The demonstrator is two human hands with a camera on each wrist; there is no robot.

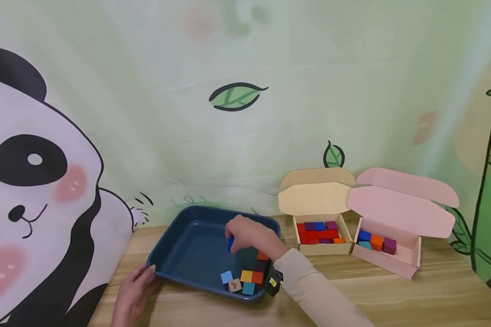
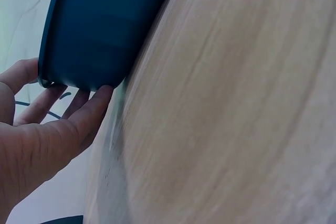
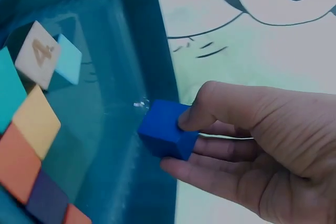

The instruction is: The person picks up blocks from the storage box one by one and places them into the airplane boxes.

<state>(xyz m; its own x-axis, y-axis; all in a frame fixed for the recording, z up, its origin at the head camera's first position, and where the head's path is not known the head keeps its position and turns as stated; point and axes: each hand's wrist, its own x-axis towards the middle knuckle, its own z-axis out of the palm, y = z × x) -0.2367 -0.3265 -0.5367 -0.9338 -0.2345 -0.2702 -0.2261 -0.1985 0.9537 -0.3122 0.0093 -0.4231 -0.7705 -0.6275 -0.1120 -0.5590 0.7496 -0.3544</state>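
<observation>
My right hand (image 1: 251,232) pinches a dark blue cube block (image 3: 167,128) between thumb and fingers, above the far part of a deep blue tray (image 1: 188,254). My left hand (image 1: 136,290) holds the tray's near left corner; its thumb is at the rim and its fingertips (image 2: 103,94) lie against the outer wall. At the tray's near right corner sit several blocks: a light blue one (image 1: 227,277), a plain wood one with a "4" (image 3: 41,56), a yellow one (image 1: 247,276), an orange-red one (image 1: 257,277) and a teal one (image 1: 248,288).
Right of the tray, an open cream box (image 1: 325,249) holds several red, blue, purple and orange blocks. Beside it stands an open pink box (image 1: 411,254) with blue, teal, orange and purple blocks. A printed panda cloth (image 1: 245,150) hangs behind the wood-grain table (image 1: 188,309).
</observation>
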